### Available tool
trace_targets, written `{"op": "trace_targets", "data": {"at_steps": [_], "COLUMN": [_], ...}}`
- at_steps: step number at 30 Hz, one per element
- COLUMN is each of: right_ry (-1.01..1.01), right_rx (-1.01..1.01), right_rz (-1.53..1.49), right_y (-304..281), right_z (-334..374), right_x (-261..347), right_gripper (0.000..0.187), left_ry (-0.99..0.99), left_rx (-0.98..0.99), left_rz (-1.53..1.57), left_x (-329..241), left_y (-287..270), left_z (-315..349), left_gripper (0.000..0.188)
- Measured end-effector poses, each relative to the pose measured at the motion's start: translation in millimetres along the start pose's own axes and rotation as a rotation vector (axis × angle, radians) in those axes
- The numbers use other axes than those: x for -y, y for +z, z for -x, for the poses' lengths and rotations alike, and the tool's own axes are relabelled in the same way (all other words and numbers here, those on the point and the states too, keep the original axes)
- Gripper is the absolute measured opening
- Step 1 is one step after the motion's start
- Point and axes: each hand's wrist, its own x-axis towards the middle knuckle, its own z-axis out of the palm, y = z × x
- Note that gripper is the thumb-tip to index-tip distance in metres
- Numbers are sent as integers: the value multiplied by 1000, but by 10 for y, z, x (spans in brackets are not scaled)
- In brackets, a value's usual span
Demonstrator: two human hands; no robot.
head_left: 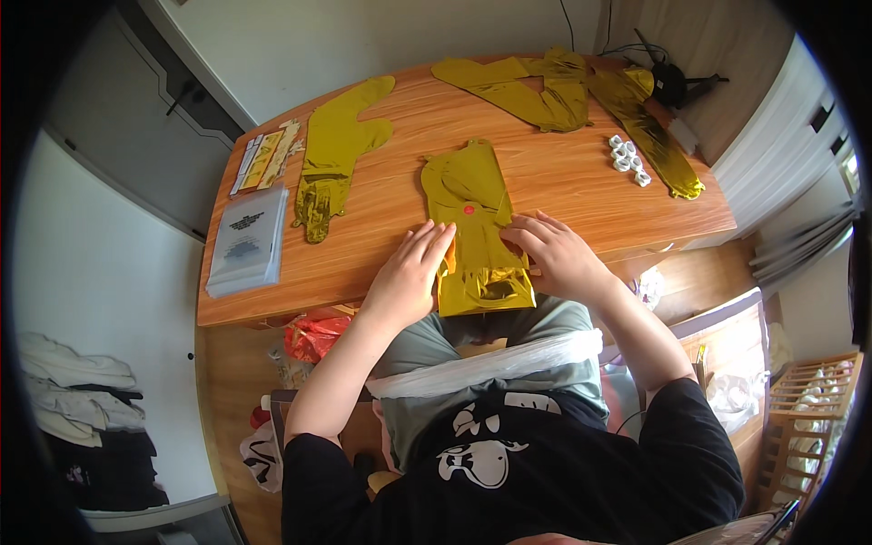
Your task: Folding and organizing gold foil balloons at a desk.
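Observation:
A flat gold foil balloon [468, 182] lies in front of me, its near end folded and creased by the table's front edge. A small red dot [469, 210] marks its middle. My left hand [413, 272] rests along its left edge, fingers stretched out and close together, thumb hidden. At the right edge, my right hand [556, 254] lies with fingers slightly bent over the foil; its thumb is hidden too. Another flat gold foil balloon [341, 136] lies to the left. Farther back on the right are a third gold foil balloon [509, 89] and a long gold foil piece [647, 127].
On the wooden table [381, 200], a stack of clear plastic bags [247, 241] and printed paper packets [263, 163] lie at left. Several white ribbon rolls [627, 159] sit at right, near a black router-like device [670, 84]. A red plastic bag [313, 336] is below the front edge.

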Motion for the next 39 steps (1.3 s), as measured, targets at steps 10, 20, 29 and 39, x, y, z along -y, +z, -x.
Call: {"op": "trace_targets", "data": {"at_steps": [10,20,29,39], "right_ry": [-44,-118,-228,-227], "right_rx": [-42,-69,-112,-184], "right_rz": [-87,-164,-101,21], "right_y": [15,81,66,68], "right_z": [-18,13,14,4], "right_x": [-21,-148,-149,-58], "right_gripper": [60,59,46,41], "left_ry": [22,147,155,152], "left_rx": [-20,-100,-178,-196], "left_rz": [98,56,71,71], "left_x": [-93,-13,12,13], "left_y": [-66,-21,-33,-5], "left_z": [52,38,48,47], "left_gripper": [76,62,47,41]}}
